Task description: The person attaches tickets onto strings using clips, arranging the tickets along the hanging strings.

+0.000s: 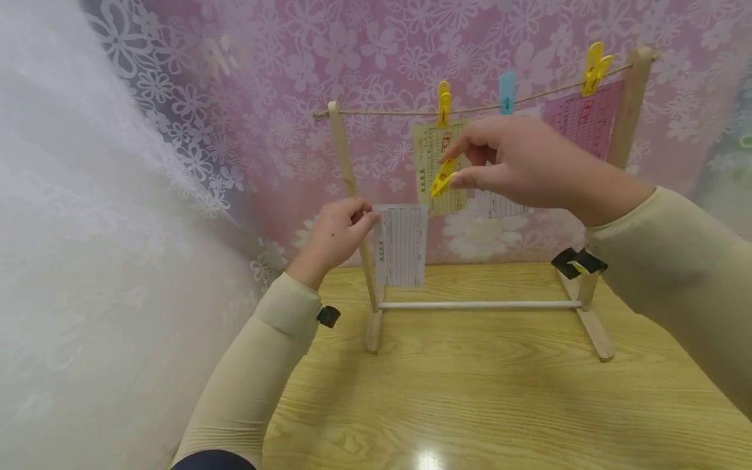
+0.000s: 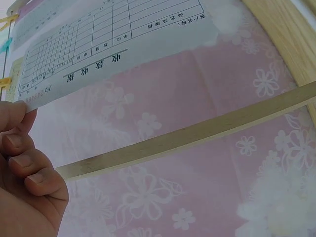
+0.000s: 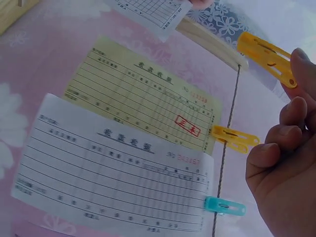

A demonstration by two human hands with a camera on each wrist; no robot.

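By its upper left corner, my left hand (image 1: 337, 235) pinches a white receipt slip (image 1: 402, 245), which hangs down in front of the left post. My right hand (image 1: 517, 160) holds a yellow clothespin (image 1: 444, 178) between thumb and fingers, in front of a yellow receipt slip (image 1: 424, 166). That slip hangs from the rope (image 1: 388, 113) by another yellow clothespin (image 1: 444, 104). A second white slip (image 3: 116, 170) hangs beside it from a blue clothespin (image 3: 225, 206). Toward the right post, a pink slip (image 1: 593, 121) hangs from yellow clothespins (image 1: 595, 70).
The rope is strung between two wooden posts (image 1: 631, 111) joined low down by a white rod (image 1: 478, 305). This rack stands on a wood-grain table (image 1: 470, 391). Behind it hangs a pink floral curtain (image 1: 376, 59); a whitish curtain (image 1: 117, 294) covers the left side.
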